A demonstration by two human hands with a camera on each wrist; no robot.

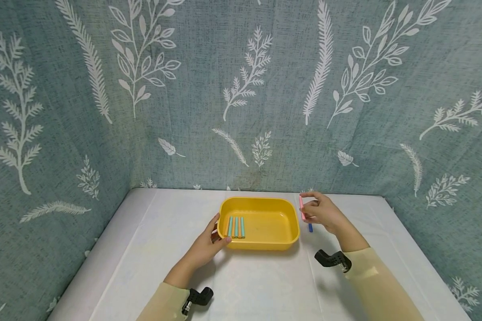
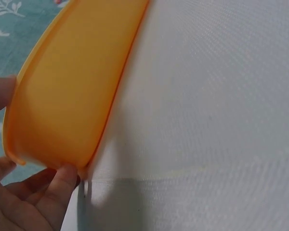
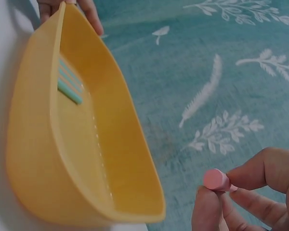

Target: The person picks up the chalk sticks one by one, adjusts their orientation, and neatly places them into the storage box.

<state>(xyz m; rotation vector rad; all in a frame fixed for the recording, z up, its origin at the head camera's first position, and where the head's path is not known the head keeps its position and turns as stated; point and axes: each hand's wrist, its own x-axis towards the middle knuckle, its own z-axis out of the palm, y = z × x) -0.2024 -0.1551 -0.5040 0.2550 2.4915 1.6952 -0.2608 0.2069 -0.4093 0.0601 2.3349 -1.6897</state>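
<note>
A yellow plastic tray (image 1: 271, 245) stands on the table, with several teal and orange chalk-like sticks (image 1: 236, 227) lying side by side at its left end. My left hand (image 1: 205, 245) grips the tray's front left corner, thumb at the front and fingers along the side. Just off the tray's right end, my right hand (image 1: 321, 211) pinches a pink chalk-like stick (image 1: 302, 208) between thumb and fingers. Its round end (image 3: 215, 179) shows in the right wrist view. A dark blue stick (image 1: 310, 228) lies on the table below that hand, partly hidden by it.
White cloth covers the table (image 1: 261, 285). A blue-green fabric wall with white leaf prints (image 1: 209, 89) rises behind and at both sides. A black wrist mount (image 1: 333, 259) sits on each sleeve.
</note>
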